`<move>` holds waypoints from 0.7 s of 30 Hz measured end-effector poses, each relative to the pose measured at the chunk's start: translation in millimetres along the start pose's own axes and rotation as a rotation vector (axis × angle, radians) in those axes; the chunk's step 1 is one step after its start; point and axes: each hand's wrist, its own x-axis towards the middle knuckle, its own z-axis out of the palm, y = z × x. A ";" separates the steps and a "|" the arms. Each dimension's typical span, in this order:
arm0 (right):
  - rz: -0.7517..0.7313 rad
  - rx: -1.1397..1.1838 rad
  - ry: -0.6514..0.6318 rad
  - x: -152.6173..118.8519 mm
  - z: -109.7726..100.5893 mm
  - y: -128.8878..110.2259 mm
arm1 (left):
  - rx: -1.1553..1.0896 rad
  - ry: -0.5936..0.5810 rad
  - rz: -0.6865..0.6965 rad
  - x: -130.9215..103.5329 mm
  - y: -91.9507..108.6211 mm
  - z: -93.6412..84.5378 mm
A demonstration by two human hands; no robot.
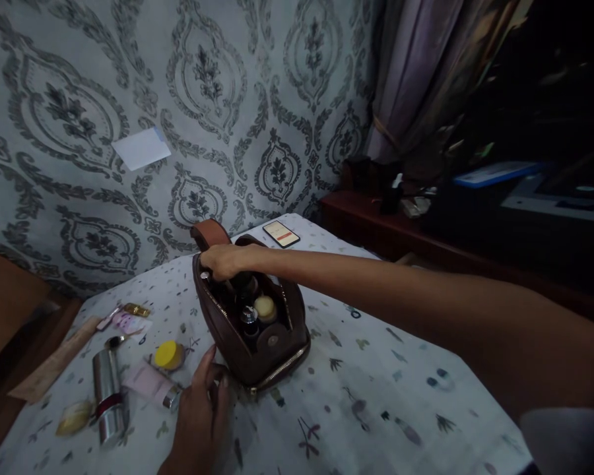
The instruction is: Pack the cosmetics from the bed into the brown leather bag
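An unzipped brown bag (290,349) stands on the patterned cloth, with bottles and a jar with a pale yellow lid (265,308) inside. My right hand (228,260) reaches into the bag's far left end; its fingertips are hidden inside. Beside the bag's near left side is my left hand (202,402), fingers slightly curled and apart, holding nothing. To its left lie a pink tube (151,382), a yellow-lidded jar (169,355), a silver cylinder (109,396), a brush (115,342) and a yellow sponge-like item (74,418).
A phone (281,234) with a lit screen lies behind the bag. Small cosmetics and a long beige item (57,359) are at the left edge. A patterned wall, with a white card (141,149), rises behind; a dark red shelf (366,221) stands right.
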 end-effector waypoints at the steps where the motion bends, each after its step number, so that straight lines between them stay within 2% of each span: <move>1: -0.003 0.008 -0.002 0.4 1.0 0.4 | 0.001 0.004 0.008 0.1 0.9 -0.1; 7: -0.008 0.023 -0.064 5.8 8.3 5.4 | -0.011 0.035 -0.059 1.5 11.6 1.2; 9: -0.009 0.031 -0.075 7.2 10.4 6.9 | -0.020 0.048 -0.043 1.8 13.5 1.7; 17: 0.068 0.094 -0.147 1.5 12.0 0.1 | -0.024 0.018 -0.043 4.0 10.3 -0.8; 21: 0.087 0.110 -0.153 -0.8 11.8 -3.2 | -0.021 0.038 -0.047 3.6 12.4 -0.4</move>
